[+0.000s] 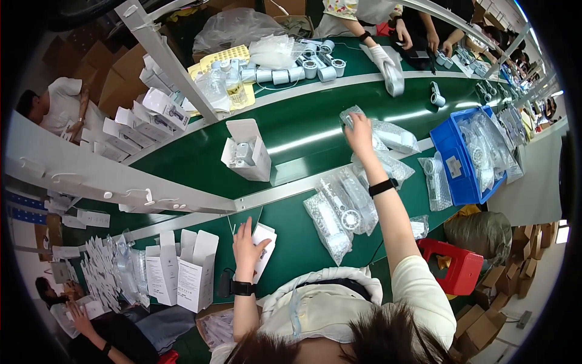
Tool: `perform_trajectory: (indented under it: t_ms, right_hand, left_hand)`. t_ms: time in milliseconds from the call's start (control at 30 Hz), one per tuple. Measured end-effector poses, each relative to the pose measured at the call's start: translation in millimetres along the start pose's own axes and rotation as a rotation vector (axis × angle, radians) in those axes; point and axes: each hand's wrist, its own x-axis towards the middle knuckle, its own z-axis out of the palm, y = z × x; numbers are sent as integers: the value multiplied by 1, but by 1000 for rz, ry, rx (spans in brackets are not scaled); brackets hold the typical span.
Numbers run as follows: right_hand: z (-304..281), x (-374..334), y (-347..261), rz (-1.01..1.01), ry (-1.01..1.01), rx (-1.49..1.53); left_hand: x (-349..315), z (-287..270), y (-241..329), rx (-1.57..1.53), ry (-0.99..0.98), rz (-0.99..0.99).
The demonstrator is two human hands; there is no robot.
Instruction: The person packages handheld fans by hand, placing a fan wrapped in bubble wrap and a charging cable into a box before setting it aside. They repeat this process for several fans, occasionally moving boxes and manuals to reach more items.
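My right hand (360, 134) reaches out over the green conveyor belt (297, 148), its fingers closed on the end of a clear bubble-wrap bag (349, 114). More bubble-wrap bags (395, 137) lie just beside and below that hand. My left hand (245, 250) rests with fingers stretched out along a flat white carton (265, 255) on the green worktop. Between my arms lie several bagged white-and-grey devices (330, 227), one showing a round ring-like end. An open white box (247, 155) with pale blue-grey parts inside stands on the belt.
Standing white boxes (197, 270) and a row of bagged parts (130, 267) fill the left of the worktop. A blue bin (456, 164) of bagged devices sits at the right, above a red stool (451, 267). A metal post (176, 73) rises at left. Co-workers' hands (403, 36) work across the belt.
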Motion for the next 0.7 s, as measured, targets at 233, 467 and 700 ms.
perform_trajectory:
  t_ms: [233, 467, 700]
  right_hand:
    - [52, 47, 65, 303, -447, -349]
    - [9, 36, 33, -167, -374, -120]
    - [-121, -3, -71, -120, 88, 992]
  left_hand:
    - [-3, 11, -32, -6, -239, 127]
    - [-24, -24, 36, -489, 262, 368]
    - [-1, -7, 44, -398, 150, 727]
